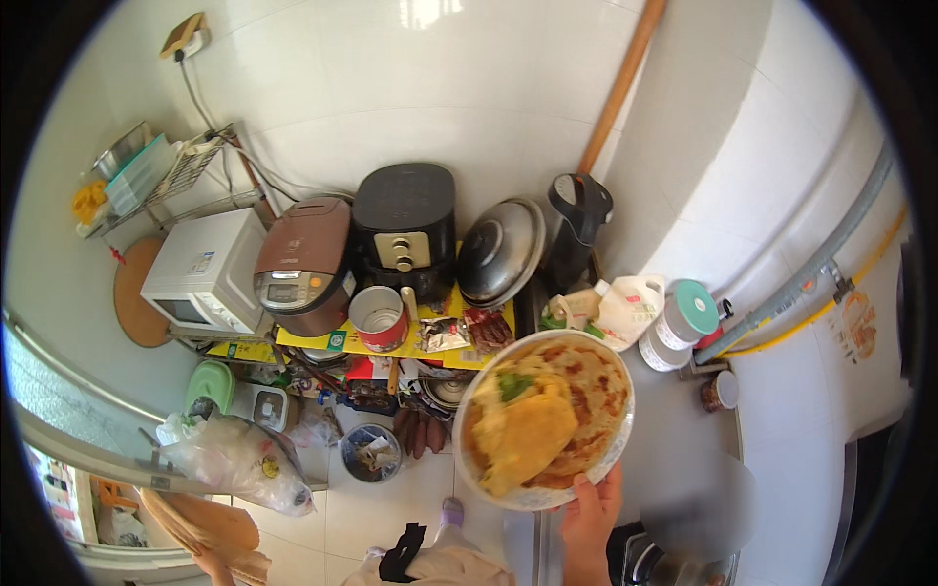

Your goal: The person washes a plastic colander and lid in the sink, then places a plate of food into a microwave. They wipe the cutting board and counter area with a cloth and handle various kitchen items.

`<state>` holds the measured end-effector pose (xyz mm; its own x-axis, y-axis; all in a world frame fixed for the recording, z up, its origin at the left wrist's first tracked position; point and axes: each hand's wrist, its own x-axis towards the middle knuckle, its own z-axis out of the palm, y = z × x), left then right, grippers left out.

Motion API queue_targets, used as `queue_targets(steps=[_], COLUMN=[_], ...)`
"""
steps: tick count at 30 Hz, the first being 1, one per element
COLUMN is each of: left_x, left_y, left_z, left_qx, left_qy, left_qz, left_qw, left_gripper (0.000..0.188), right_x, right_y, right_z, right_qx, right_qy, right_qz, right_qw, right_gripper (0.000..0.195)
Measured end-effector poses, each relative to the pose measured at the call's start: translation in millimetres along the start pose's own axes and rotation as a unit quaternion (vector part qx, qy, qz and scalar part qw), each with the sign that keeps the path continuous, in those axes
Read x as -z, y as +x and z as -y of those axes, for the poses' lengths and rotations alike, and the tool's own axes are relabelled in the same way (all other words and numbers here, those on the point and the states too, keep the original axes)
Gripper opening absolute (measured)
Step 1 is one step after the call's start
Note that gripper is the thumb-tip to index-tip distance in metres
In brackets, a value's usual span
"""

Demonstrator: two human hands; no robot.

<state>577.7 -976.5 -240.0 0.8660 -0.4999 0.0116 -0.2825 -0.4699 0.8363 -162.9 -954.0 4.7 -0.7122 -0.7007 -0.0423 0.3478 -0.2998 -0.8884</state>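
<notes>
My right hand (592, 505) grips the lower rim of a round white plate (506, 500) with a patterned edge. On it lie browned flatbreads (607, 392), with a folded yellow piece, apparently egg (529, 432), on top at the left. A green leaf (514, 385) shows above the egg. At the lower left, my left hand (210, 565) holds a tan cloth (212, 524); its fingers are mostly hidden by the cloth and the frame's edge.
Along the wall stand a white microwave (209, 271), a rice cooker (304, 264), a black air fryer (404, 220) and a pot lid (500, 253). A trash bin (371, 454) and a stuffed plastic bag (242, 458) are lower down. A stove (637, 560) shows at bottom right, partly blurred.
</notes>
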Motion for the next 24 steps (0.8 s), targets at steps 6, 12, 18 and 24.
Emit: queue_targets(steps=[6, 12, 18, 24], left_x=[30, 45, 7, -111], left_y=[0, -10, -102, -125], left_z=[-7, -8, 31, -24], left_qx=[-0.004, 0.172, 0.378, 0.370], left_qy=[0.101, 0.017, 0.052, 0.147], left_qz=[-0.016, -0.073, 0.209, 0.524], left_qw=[0.995, 0.982, 0.900, 0.753], left_gripper=[0.039, 0.041, 0.045, 0.050], right_x=[70, 168, 218, 162], right_y=[34, 62, 58, 63], right_z=[-45, -105, -130, -124], right_qx=[-0.014, -0.042, -0.021, 0.003], right_qy=[-0.063, -0.084, -0.001, -0.056], right_qz=[-0.158, -0.289, -0.311, -0.347], right_qw=[0.985, 0.953, 0.950, 0.936], right_gripper=[0.042, 0.048, 0.033, 0.034])
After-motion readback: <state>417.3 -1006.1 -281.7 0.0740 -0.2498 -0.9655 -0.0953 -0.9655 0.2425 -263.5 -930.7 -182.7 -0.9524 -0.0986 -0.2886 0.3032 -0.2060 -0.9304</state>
